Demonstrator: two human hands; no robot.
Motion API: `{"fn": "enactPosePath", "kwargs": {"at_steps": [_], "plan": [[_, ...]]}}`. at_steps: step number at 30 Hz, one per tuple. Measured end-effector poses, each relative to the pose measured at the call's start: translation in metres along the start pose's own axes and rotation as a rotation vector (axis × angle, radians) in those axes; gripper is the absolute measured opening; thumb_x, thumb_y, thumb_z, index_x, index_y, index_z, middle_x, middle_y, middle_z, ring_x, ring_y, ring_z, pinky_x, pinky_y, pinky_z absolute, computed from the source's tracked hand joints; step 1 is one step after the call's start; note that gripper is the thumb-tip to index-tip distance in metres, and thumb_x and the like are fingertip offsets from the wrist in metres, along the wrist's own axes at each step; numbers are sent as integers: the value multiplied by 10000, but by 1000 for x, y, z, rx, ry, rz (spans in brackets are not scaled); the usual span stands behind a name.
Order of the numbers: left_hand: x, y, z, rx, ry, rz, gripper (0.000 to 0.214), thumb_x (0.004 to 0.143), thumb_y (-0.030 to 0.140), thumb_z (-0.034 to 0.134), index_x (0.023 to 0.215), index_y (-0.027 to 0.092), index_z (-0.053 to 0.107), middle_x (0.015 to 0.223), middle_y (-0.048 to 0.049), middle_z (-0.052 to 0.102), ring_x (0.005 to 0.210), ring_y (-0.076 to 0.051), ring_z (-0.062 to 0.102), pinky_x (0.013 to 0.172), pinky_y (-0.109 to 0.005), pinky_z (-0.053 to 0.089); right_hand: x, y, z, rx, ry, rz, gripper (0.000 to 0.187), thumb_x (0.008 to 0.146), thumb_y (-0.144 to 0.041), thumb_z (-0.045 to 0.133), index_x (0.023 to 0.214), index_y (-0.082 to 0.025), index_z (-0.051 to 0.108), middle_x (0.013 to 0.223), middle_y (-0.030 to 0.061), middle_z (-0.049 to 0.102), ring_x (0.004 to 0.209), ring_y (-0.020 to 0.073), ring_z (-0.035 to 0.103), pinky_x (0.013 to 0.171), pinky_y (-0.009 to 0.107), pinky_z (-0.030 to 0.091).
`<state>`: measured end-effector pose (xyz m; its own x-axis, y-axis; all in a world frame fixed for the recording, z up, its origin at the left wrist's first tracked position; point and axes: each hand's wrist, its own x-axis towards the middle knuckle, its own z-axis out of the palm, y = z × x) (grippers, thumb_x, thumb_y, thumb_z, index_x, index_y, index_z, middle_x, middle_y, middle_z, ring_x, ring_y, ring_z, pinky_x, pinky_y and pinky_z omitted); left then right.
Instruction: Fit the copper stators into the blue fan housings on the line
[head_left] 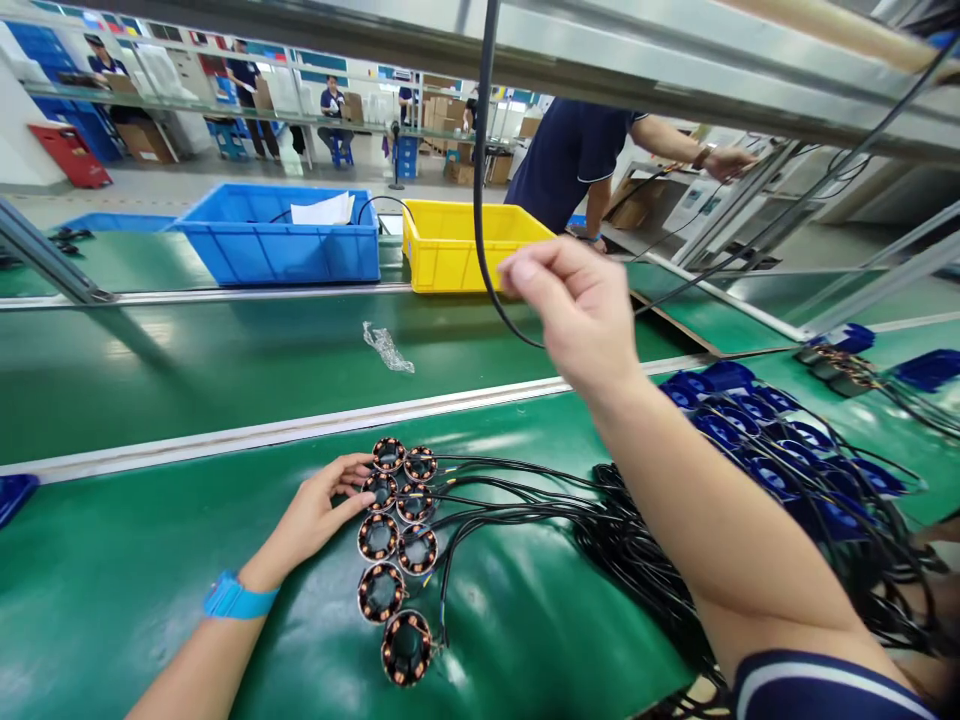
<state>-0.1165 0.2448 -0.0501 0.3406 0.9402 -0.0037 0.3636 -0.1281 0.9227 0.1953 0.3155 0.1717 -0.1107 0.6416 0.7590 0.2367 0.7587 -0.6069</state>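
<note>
My left hand (pixel 330 505), with a blue wristband (pixel 238 597), rests on the bench. Its thumb and fingers are curled round the edge of a motor stator (pixel 388 490), a small ring with copper windings. Several more stators (pixel 381 593) stand close together in two uneven columns. Black cables (pixel 517 508) run from them to the right into a tangled bundle. Raised above the bench, my right hand (pixel 589 310) has its thumb and fingertips pinched together; anything between them is too small to make out. Just left of the fingertips hangs a thick black cable (pixel 484 200), which passes behind the hand.
Beyond the bench stand a blue bin (pixel 292 250) with paper in it and a yellow bin (pixel 450 265). A crumpled clear plastic bag (pixel 388 348) lies nearer. Blue plastic housings (pixel 772 475) with cables pile up at right. A metal beam crosses overhead; a co-worker (pixel 566 150) stands behind.
</note>
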Motion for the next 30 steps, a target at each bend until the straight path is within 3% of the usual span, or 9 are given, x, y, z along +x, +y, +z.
{"fn": "enactPosePath", "kwargs": {"at_steps": [3,5,8,10,15,19,25,27,30], "plan": [[-6,-3,4,20,27,-7,505,898,515,665,1331,268,583,1239,-71,661,1116,-216,644,983,-368,557,-26,7,17,-38,-123,113,224,964,-395,668,920,-184,727,872,28,724,814,160,663,774,301,548],[-8,-2,5,43,42,4,434,905,514,653,1267,275,635,1275,-65,660,1146,-224,638,996,-365,548,-23,11,22,-61,4,53,211,964,-394,664,1018,-197,719,1004,48,725,939,179,673,888,332,546],[-10,1,5,86,68,53,367,908,521,639,1167,266,694,1228,-69,694,1121,-239,661,950,-353,570,27,12,20,-29,277,-51,313,966,-440,647,1197,-229,638,1229,64,652,1170,195,621,1052,359,488],[-9,1,7,118,89,99,368,904,539,630,1118,250,712,1158,-82,722,1052,-243,695,877,-338,599,77,4,17,101,320,37,338,969,-450,637,1218,-224,603,1244,64,635,1176,179,619,1044,332,490],[-1,-23,0,13,180,83,519,849,644,637,1158,227,663,1120,-104,728,1010,-256,720,869,-341,614,152,-40,31,536,12,431,290,1074,-388,461,1064,-166,647,794,2,633,600,81,568,594,201,480],[-20,-41,-24,-79,496,-35,673,774,754,638,1228,259,592,1126,-97,719,1012,-295,720,910,-418,607,132,-63,54,602,73,291,241,1075,-313,451,1123,-194,655,632,-75,459,440,56,335,434,189,298],[-87,-32,-54,89,805,-118,629,787,752,613,1152,240,621,990,-78,722,892,-282,728,813,-413,616,135,-77,28,575,-163,108,617,980,-720,397,1030,-189,708,957,94,712,945,186,670,745,332,583],[-102,-26,-60,125,857,-151,648,800,744,598,1176,217,606,978,-79,713,840,-252,715,772,-382,609,148,-86,18,664,-143,177,571,1014,-641,374,866,-189,689,929,72,721,1003,175,673,861,359,575],[-112,-21,-67,169,917,-202,687,810,718,593,1270,208,555,1018,-65,695,824,-207,678,766,-335,578,137,-111,13,794,-9,425,584,1086,-385,185,712,-220,602,917,18,710,1001,55,656,966,203,503]]}}
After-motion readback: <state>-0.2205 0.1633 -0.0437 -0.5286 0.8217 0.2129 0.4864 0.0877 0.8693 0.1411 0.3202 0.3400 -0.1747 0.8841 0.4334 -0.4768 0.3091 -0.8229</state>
